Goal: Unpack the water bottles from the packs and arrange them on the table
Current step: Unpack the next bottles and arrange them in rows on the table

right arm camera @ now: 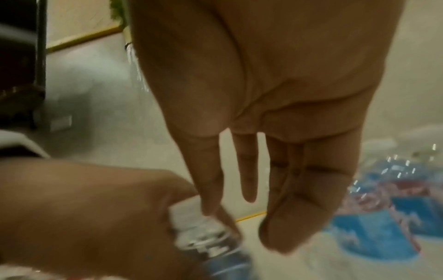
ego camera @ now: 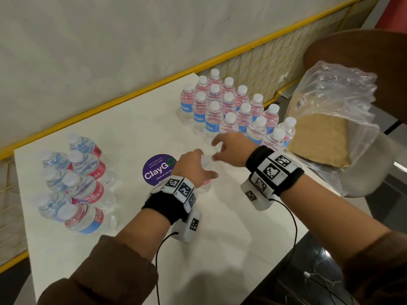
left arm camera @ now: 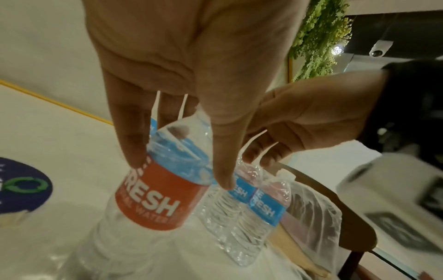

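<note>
**A:** Starting from the head view: the left hand is wrapped over the top of a water bottle that stands upright on the white table. Just right of it the right hand hovers, fingers loosely spread and carrying nothing.

**B:** And just beyond the right hand stands a tight group of upright bottles. Well left of the left hand sits a shrink-wrapped pack of bottles. A purple ClayGo sticker is just left of that hand.

**A:** Right of the right hand is an emptied plastic wrap over a cardboard sheet.

**B:** Left wrist view now: fingers and thumb come down round the bottle's shoulder, tips reaching its red-and-blue label. A firm grasp from above.

**A:** The right hand reaches in from the right, fingertips near two standing bottles with blue labels.

**B:** Right wrist view, quite blurred: the right hand's fingers hang straight and relaxed, holding nothing.

**A:** Below left of them the left hand clasps the neck of its bottle. To the right I see smeared blue labels, no more detail.
</note>
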The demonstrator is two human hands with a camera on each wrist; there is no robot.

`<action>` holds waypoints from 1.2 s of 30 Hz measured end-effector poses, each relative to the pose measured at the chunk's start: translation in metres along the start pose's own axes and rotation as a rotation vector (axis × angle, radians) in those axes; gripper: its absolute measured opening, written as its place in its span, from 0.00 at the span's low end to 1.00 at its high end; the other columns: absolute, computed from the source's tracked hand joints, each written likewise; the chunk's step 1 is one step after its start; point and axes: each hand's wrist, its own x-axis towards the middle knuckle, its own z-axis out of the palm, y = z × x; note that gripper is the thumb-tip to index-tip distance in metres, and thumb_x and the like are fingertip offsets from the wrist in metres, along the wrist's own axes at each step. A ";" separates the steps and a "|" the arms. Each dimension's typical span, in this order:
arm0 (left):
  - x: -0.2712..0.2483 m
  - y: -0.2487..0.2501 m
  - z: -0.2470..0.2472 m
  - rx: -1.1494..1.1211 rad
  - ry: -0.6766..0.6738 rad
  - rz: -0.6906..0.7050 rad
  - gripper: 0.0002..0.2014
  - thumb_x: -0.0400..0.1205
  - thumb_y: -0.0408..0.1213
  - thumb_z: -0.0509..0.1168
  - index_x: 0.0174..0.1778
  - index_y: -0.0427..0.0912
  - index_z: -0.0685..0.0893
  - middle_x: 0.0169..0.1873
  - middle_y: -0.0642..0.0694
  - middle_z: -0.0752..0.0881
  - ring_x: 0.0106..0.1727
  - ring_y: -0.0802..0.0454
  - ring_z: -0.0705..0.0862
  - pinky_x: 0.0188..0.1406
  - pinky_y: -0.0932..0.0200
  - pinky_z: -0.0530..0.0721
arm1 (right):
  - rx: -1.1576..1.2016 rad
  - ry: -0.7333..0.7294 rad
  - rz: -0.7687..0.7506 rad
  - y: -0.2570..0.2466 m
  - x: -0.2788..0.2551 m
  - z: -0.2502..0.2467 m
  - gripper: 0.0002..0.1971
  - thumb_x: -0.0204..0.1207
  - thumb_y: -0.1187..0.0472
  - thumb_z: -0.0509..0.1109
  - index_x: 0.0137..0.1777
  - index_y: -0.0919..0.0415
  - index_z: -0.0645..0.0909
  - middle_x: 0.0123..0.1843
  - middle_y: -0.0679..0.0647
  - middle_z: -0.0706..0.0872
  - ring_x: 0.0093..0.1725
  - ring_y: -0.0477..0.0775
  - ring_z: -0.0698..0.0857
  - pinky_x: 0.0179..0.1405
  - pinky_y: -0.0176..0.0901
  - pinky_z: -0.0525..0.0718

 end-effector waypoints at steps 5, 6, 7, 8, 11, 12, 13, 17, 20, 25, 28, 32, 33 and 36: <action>-0.006 -0.016 0.000 -0.009 -0.114 0.059 0.39 0.67 0.42 0.79 0.73 0.43 0.69 0.64 0.44 0.80 0.65 0.45 0.80 0.61 0.52 0.79 | 0.018 -0.039 -0.121 -0.005 -0.020 0.032 0.27 0.74 0.51 0.72 0.73 0.49 0.71 0.60 0.58 0.80 0.60 0.58 0.79 0.55 0.44 0.75; -0.008 -0.024 -0.005 0.038 -0.147 0.041 0.42 0.67 0.41 0.79 0.75 0.44 0.66 0.66 0.44 0.78 0.66 0.45 0.78 0.64 0.49 0.79 | 0.022 -0.018 -0.124 -0.004 -0.020 0.035 0.26 0.74 0.51 0.71 0.72 0.49 0.72 0.59 0.58 0.79 0.59 0.59 0.79 0.55 0.45 0.75; -0.011 -0.034 -0.013 0.103 -0.164 0.011 0.43 0.68 0.41 0.78 0.77 0.45 0.64 0.68 0.44 0.76 0.68 0.45 0.77 0.66 0.48 0.78 | 0.021 -0.004 -0.120 -0.003 -0.020 0.036 0.25 0.74 0.50 0.71 0.71 0.49 0.72 0.58 0.58 0.78 0.59 0.59 0.79 0.55 0.46 0.75; -0.014 -0.045 -0.023 0.177 -0.159 -0.024 0.42 0.69 0.42 0.78 0.78 0.47 0.64 0.70 0.45 0.75 0.69 0.45 0.76 0.67 0.47 0.78 | 0.016 -0.001 -0.112 -0.003 -0.020 0.036 0.24 0.74 0.49 0.70 0.70 0.49 0.72 0.58 0.58 0.78 0.58 0.60 0.78 0.55 0.46 0.76; -0.018 -0.079 -0.061 0.404 -0.044 -0.151 0.35 0.72 0.45 0.74 0.75 0.49 0.69 0.68 0.44 0.76 0.67 0.42 0.77 0.66 0.45 0.78 | -0.011 -0.008 -0.105 -0.006 -0.019 0.035 0.24 0.75 0.49 0.70 0.70 0.51 0.72 0.57 0.58 0.79 0.58 0.60 0.79 0.53 0.46 0.76; -0.021 -0.091 -0.074 0.459 0.002 -0.218 0.32 0.73 0.45 0.72 0.73 0.50 0.70 0.67 0.43 0.76 0.67 0.41 0.77 0.66 0.45 0.78 | -0.018 -0.005 -0.107 -0.008 -0.018 0.035 0.24 0.75 0.50 0.70 0.70 0.51 0.73 0.57 0.58 0.79 0.58 0.60 0.79 0.52 0.46 0.75; -0.023 -0.102 -0.085 0.499 0.052 -0.289 0.29 0.75 0.44 0.70 0.73 0.50 0.71 0.67 0.42 0.76 0.67 0.40 0.77 0.65 0.44 0.78 | -0.022 0.000 -0.110 -0.009 -0.018 0.034 0.24 0.75 0.50 0.70 0.70 0.52 0.73 0.57 0.59 0.79 0.57 0.60 0.79 0.51 0.45 0.75; -0.033 -0.143 -0.116 0.597 0.137 -0.455 0.18 0.80 0.36 0.62 0.67 0.42 0.78 0.63 0.39 0.81 0.63 0.39 0.80 0.65 0.43 0.79 | -0.034 0.021 -0.114 -0.011 -0.018 0.032 0.23 0.74 0.52 0.72 0.68 0.56 0.76 0.56 0.60 0.82 0.56 0.60 0.80 0.50 0.45 0.77; -0.033 -0.157 -0.121 0.652 0.084 -0.499 0.17 0.79 0.35 0.64 0.64 0.38 0.80 0.63 0.40 0.82 0.65 0.41 0.80 0.64 0.49 0.78 | -0.043 0.062 -0.100 -0.010 -0.015 0.026 0.19 0.72 0.55 0.74 0.61 0.59 0.81 0.54 0.58 0.82 0.56 0.60 0.81 0.48 0.47 0.79; -0.030 -0.153 -0.124 0.647 0.071 -0.514 0.10 0.79 0.32 0.66 0.54 0.34 0.84 0.53 0.37 0.85 0.55 0.40 0.84 0.54 0.51 0.82 | -0.090 0.086 -0.010 0.007 -0.010 0.007 0.17 0.71 0.58 0.76 0.59 0.60 0.83 0.56 0.59 0.83 0.57 0.60 0.81 0.45 0.43 0.74; -0.025 -0.142 -0.119 0.641 0.068 -0.419 0.11 0.82 0.34 0.63 0.57 0.36 0.84 0.56 0.40 0.85 0.55 0.43 0.84 0.55 0.53 0.81 | -0.132 0.092 0.040 0.021 -0.007 -0.003 0.18 0.71 0.59 0.76 0.61 0.60 0.82 0.59 0.60 0.83 0.60 0.61 0.81 0.52 0.46 0.77; -0.018 -0.105 -0.100 0.498 0.111 -0.288 0.13 0.81 0.35 0.63 0.61 0.41 0.82 0.63 0.41 0.79 0.64 0.42 0.80 0.63 0.50 0.79 | -0.186 0.109 0.099 0.036 -0.005 -0.017 0.21 0.73 0.61 0.74 0.66 0.62 0.79 0.63 0.61 0.82 0.63 0.61 0.79 0.58 0.46 0.78; -0.017 -0.093 -0.095 0.450 0.103 -0.246 0.13 0.81 0.34 0.63 0.61 0.41 0.83 0.64 0.41 0.78 0.64 0.42 0.79 0.65 0.49 0.78 | -0.187 0.120 0.110 0.038 -0.005 -0.018 0.20 0.73 0.61 0.73 0.66 0.63 0.79 0.63 0.62 0.82 0.63 0.62 0.80 0.57 0.46 0.78; -0.007 -0.056 -0.076 0.326 0.073 -0.104 0.15 0.80 0.30 0.60 0.61 0.39 0.84 0.66 0.38 0.77 0.65 0.41 0.79 0.66 0.51 0.78 | -0.146 0.164 0.147 0.045 -0.007 -0.016 0.21 0.74 0.62 0.72 0.67 0.63 0.77 0.63 0.63 0.80 0.63 0.63 0.79 0.57 0.47 0.78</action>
